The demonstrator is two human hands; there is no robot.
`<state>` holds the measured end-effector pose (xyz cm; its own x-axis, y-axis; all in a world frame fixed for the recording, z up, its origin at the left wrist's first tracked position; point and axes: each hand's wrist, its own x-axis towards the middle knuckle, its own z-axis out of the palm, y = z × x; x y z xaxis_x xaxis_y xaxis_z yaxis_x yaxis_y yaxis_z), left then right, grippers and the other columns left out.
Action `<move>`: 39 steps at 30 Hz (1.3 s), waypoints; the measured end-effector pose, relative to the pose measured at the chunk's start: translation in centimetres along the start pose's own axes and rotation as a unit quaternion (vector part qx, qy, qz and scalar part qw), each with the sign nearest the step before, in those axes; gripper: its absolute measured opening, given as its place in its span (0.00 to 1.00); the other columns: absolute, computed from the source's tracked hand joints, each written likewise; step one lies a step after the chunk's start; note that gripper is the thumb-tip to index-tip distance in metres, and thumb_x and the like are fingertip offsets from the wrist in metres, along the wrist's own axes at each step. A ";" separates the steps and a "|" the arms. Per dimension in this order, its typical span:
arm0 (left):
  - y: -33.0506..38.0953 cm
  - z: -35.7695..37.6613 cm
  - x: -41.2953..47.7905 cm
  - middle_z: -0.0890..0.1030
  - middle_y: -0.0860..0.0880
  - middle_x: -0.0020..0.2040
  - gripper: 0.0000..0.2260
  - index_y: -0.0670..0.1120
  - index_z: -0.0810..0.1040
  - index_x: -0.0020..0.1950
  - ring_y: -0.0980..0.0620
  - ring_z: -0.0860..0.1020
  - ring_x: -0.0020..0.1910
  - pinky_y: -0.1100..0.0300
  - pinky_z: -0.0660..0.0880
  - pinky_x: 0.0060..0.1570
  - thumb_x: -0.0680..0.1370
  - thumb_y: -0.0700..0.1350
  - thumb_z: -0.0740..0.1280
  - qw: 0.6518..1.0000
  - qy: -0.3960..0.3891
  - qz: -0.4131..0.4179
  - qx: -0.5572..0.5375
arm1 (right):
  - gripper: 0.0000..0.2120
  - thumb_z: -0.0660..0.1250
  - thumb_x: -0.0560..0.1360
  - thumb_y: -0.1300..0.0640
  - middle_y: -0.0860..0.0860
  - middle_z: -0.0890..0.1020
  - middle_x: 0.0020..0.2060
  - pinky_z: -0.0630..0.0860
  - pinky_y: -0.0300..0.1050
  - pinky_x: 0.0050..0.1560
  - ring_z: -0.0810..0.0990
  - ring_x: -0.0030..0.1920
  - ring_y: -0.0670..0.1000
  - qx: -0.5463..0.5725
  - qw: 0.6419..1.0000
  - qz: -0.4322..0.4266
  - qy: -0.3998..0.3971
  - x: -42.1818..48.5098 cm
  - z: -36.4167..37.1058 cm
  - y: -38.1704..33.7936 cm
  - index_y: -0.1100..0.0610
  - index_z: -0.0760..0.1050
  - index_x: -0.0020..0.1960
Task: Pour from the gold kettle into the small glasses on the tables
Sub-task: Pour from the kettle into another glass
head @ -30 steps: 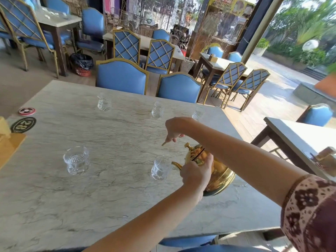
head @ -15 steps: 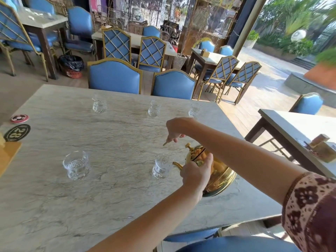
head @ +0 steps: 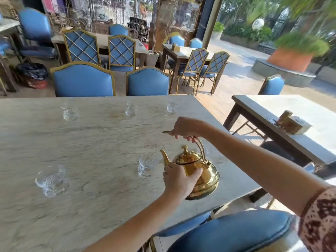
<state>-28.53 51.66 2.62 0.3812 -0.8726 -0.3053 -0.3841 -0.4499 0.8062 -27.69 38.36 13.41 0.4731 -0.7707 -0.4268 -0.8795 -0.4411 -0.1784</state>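
Observation:
The gold kettle (head: 201,171) is held over the marble table (head: 94,148) near its right edge, nearly upright, spout pointing left. My right hand (head: 185,129) grips the top of its arched handle. My left hand (head: 179,179) is pressed against the kettle's body below the spout. A small clear glass (head: 146,166) stands just left of the spout. Another glass (head: 52,180) sits at the near left. Three more glasses stand along the far edge: left (head: 68,113), middle (head: 130,110), right (head: 171,106).
Blue chairs (head: 83,80) line the far side of the table, and one blue chair back (head: 231,231) is right below me. A second table (head: 291,120) with a small box (head: 294,124) stands to the right. More tables and chairs fill the background.
The kettle has swung back from its tilt toward the glass to nearly upright. My right hand lifted the handle. The view has shifted right and closer, so the table's left end is out of sight.

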 end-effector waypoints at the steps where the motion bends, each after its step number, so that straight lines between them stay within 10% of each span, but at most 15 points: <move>1: 0.5 0.0 -0.1 0.66 0.34 0.77 0.46 0.32 0.58 0.80 0.38 0.68 0.77 0.49 0.67 0.77 0.77 0.65 0.68 1.000 0.003 0.017 0.019 | 0.17 0.61 0.80 0.50 0.55 0.72 0.26 0.70 0.40 0.22 0.70 0.23 0.52 0.019 1.000 0.003 0.012 -0.5 -0.5 1.0 0.65 0.79 0.49; 17: 10.8 9.8 2.8 0.75 0.42 0.69 0.34 0.41 0.70 0.71 0.49 0.75 0.62 0.60 0.77 0.60 0.76 0.65 0.69 0.989 -0.048 0.073 -0.121 | 0.20 0.62 0.80 0.50 0.55 0.75 0.30 0.70 0.40 0.29 0.71 0.27 0.50 -0.032 0.997 0.060 0.030 1.0 -7.5 16.1 0.67 0.81 0.54; 25: 14.9 17.1 6.0 0.74 0.40 0.72 0.48 0.41 0.65 0.77 0.42 0.75 0.71 0.53 0.76 0.70 0.68 0.72 0.68 0.978 -0.013 0.021 -0.207 | 0.20 0.61 0.80 0.50 0.52 0.71 0.26 0.65 0.39 0.28 0.68 0.25 0.49 -0.140 0.989 0.003 -0.041 5.6 -8.4 19.9 0.65 0.81 0.57; 39: 18.9 20.6 9.5 0.70 0.41 0.77 0.40 0.40 0.63 0.80 0.44 0.71 0.76 0.55 0.72 0.72 0.78 0.67 0.64 0.965 0.061 -0.046 -0.250 | 0.20 0.60 0.81 0.49 0.46 0.65 0.10 0.65 0.39 0.29 0.66 0.25 0.49 -0.261 0.959 -0.064 -0.093 9.7 -8.9 19.7 0.64 0.79 0.60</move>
<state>-49.47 30.92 4.56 0.5027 -0.7904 -0.3501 0.0992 -0.3496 0.9316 -39.97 18.07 13.66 0.5155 -0.6217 -0.5897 -0.6473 -0.7334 0.2074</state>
